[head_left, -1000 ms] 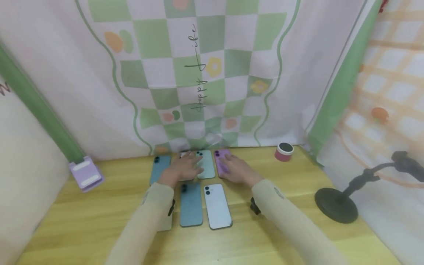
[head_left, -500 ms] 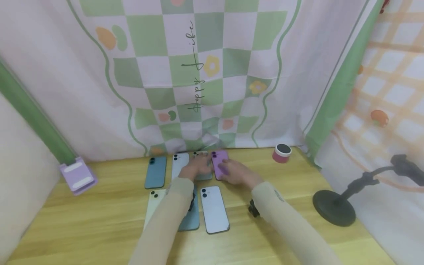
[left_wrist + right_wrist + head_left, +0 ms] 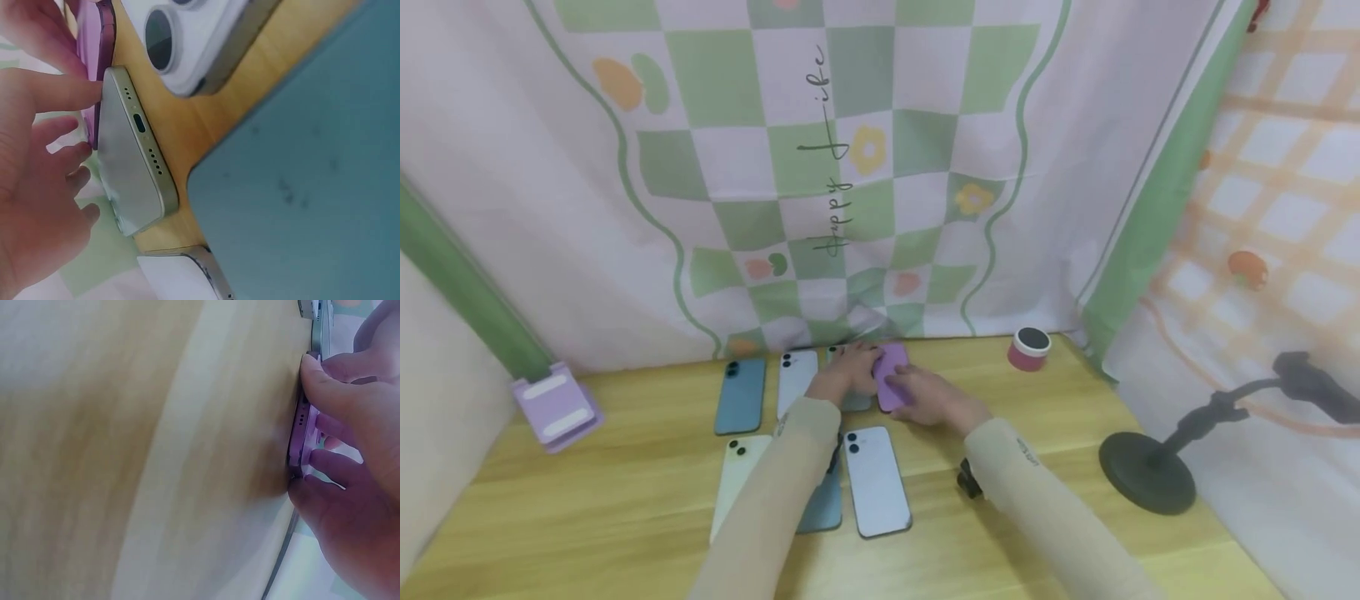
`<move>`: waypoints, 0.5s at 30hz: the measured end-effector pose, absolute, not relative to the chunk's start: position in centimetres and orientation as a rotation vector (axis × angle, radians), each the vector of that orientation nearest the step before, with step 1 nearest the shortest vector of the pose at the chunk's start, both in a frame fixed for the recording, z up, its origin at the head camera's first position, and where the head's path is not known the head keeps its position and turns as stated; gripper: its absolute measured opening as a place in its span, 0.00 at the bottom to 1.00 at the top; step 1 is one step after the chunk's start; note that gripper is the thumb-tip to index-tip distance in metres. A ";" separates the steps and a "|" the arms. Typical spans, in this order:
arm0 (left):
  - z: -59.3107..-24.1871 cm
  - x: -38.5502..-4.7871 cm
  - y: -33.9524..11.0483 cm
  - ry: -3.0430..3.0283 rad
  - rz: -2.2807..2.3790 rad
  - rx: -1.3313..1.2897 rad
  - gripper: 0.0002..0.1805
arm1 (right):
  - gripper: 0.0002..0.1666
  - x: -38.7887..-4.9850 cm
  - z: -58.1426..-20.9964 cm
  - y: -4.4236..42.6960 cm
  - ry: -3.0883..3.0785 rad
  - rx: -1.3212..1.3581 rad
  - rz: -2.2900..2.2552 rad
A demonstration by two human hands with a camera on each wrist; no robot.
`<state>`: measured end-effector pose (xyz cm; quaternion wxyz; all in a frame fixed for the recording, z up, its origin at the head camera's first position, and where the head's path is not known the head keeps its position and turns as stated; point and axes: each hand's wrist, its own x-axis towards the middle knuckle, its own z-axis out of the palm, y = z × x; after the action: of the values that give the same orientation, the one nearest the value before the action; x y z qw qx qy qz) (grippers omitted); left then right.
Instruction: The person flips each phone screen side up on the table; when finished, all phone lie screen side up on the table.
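A purple phone (image 3: 892,358) lies at the right end of the back row on the table. My right hand (image 3: 928,396) grips its lower part; in the right wrist view the thumb and fingers stand around the edges of the purple phone (image 3: 302,428). My left hand (image 3: 850,371) lies over a pale green phone (image 3: 857,403), its fingertips at the purple phone's left side, hiding its camera corner. In the left wrist view, the thumb of the left hand (image 3: 37,162) is extended between the pale green phone (image 3: 128,165) and the purple one, its other fingers loosely bent.
Left in the back row lie a blue phone (image 3: 741,397) and a white phone (image 3: 795,383). In front are a cream phone (image 3: 737,467), a teal phone (image 3: 823,508) and another white phone (image 3: 877,483). A round pink container (image 3: 1028,350) and a black stand (image 3: 1146,472) are at right.
My left hand has moved right, from between the white and pale green phones to the purple phone's left side. My right hand has gone from lying on the purple phone to gripping it.
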<state>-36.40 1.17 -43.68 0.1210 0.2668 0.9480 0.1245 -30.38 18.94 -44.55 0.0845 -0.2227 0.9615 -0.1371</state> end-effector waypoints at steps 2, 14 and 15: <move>-43.7 -36.4 1.2 2.759 0.363 0.768 0.42 | 0.40 -30.3 -44.6 18.9 2.871 -0.656 -0.406; -43.7 -36.9 1.9 2.724 0.435 0.670 0.44 | 0.40 -30.2 -45.1 18.9 2.889 -0.652 -0.403; -43.6 -36.9 1.9 2.726 0.476 0.651 0.44 | 0.40 -30.3 -45.1 18.9 2.894 -0.649 -0.402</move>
<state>-36.88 1.95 -43.65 0.1491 0.2265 0.9482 0.1655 -30.26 18.91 -45.13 0.0741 -0.2164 0.9643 -0.1338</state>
